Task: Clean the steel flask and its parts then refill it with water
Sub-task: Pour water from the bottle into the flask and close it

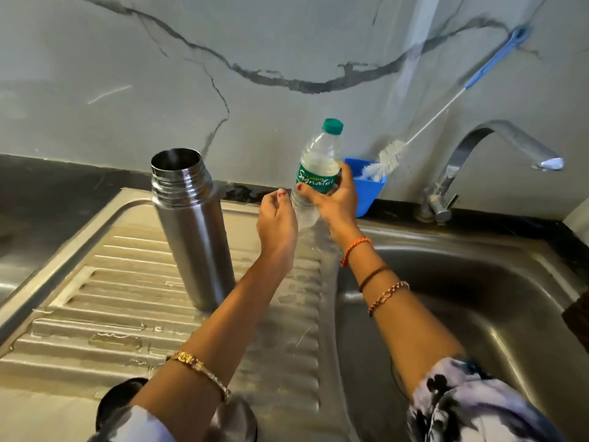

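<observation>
the right hand [334, 199] held a clear plastic water bottle with a green cap [318, 167] by its middle, thumb in front on the green label and fingers behind it. this grip was closed around the bottle. the label carried white writing, a small word "golden" and under it a bigger script word that looked like "signature"; the last letters were partly covered by the thumb. the bottle was tilted, its long axis going from the lower left up to the right, the capped end pointing up toward the marbled grey wall [223, 59]. the cap was on.

the left hand [275, 224] was just beside the lower part of the bottle, the fingers curled loosely and holding nothing; whether a fingertip touched the bottle i could not tell.

the tall cylindrical steel flask [191, 231] stood upright on the ribbed steel drainboard [111, 282], left of both hands and apart from them. its long axis was vertical, the open threaded mouth pointing up, with no lid on it.

behind the right hand stood a small blue plastic container [371, 193] on the dark surface [47, 186], with a white bottle brush with blue handle [392, 156] leaning in it against the wall. a curved steel tap [497, 138] reached over the steel sink basin [478, 298] at the right.
</observation>
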